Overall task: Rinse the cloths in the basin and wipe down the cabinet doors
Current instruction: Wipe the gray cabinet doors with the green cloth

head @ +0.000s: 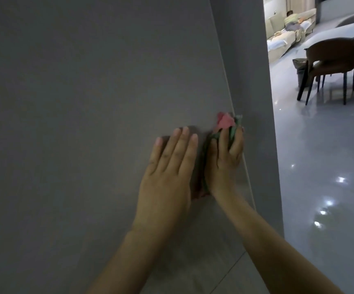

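A: How do the two hands sit?

B: Both reach forward onto the grey cabinet door (87, 102), forearms coming up from the bottom edge. The left hand (167, 166) lies flat on the panel, fingers straight and close together, holding nothing. The right hand (225, 158) is just beside it, nearly touching, with its fingers curled round a bunched cloth.

A: One cloth or two?

B: I count two colours: a pink cloth (225, 122) poking out above the right fingertips, and a green cloth (234, 129) wrapped between the fingers. Whether they are separate pieces or one folded thing, the blur does not let me say. A bit of pink also shows below the right palm, between the two wrists.

A: Where is the bundle on the door?

B: Pressed against the panel under the right hand, right at the door's right edge, where a pale seam runs down past the little finger.

A: What lies beyond the hands?

B: To the right of the right arm, a glossy floor (320, 187) with light spots. Further off, a dark table (341, 32), one brown chair (333, 58) plainly seen, a bin (300, 70) just left of it, and one person (291, 20) lying on a pale sofa (278, 39) well away.
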### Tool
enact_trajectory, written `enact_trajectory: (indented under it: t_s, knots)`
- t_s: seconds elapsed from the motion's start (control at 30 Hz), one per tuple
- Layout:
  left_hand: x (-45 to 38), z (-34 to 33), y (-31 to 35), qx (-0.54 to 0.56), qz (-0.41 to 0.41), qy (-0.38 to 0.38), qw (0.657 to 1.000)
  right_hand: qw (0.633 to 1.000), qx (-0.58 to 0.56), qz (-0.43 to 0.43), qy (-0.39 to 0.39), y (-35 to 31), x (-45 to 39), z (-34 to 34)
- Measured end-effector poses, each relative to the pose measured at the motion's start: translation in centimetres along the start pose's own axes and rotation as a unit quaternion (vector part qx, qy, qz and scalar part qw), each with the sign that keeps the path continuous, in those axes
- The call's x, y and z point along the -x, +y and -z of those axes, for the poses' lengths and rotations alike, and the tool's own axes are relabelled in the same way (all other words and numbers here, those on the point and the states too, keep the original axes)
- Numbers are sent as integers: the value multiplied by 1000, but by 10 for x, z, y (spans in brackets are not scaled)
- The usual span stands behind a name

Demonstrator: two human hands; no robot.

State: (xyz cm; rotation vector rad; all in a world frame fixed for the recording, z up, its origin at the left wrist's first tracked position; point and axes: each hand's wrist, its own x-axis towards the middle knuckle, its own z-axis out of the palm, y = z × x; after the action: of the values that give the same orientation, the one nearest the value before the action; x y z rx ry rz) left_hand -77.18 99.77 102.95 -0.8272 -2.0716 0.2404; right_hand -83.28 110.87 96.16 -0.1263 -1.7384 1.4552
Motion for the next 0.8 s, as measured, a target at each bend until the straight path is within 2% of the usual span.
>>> enact_trajectory:
  t_s: [0.03, 0.1, 0.17, 0.23, 0.3, 0.33, 0.4, 0.47, 0.53, 0.6, 0.63, 0.67, 0.77, 0.8]
  knots:
    - [14, 4, -4, -19, 8, 11, 1000, 998, 16, 21, 50, -2, -4, -8]
    - [37, 5, -7, -63, 25, 30, 997, 989, 51, 98, 97, 3, 0, -20]
    - [54, -1, -7, -103, 52, 49, 992, 973, 106, 189, 75, 26, 29, -26]
    - [67, -5, -4, -122, 84, 69, 987, 953, 128, 276, 9, 55, 63, -22]
    - [76, -8, -1, -135, 104, 86, 982, 938, 123, 324, -14, 73, 55, -11]
    - [80, -10, 0, -141, 110, 95, 979, 941, 114, 319, 4, 72, 38, -9]
    - [84, -14, 3, -156, 120, 117, 973, 962, 77, 251, 76, 56, 0, -8]
    - [87, -20, 6, -175, 128, 133, 967, 967, 64, 214, 123, 42, -5, -15]
    - [92, -28, 9, -197, 140, 140, 960, 945, 109, 294, 96, 58, 23, -20]
    - [101, -33, 12, -212, 155, 141, 954, 903, 155, 399, 26, 92, 40, -8]
    - [106, -34, 13, -218, 163, 146, 951, 886, 168, 432, 6, 101, 28, 2]
    - [111, -35, 15, -225, 169, 150, 948, 885, 170, 433, 3, 100, 12, 8]
    - [120, -35, 18, -246, 175, 155, 941, 941, 141, 303, 55, 70, -18, 3]
    - [123, -37, 18, -254, 177, 153, 938, 946, 136, 287, 69, 62, -7, -3]
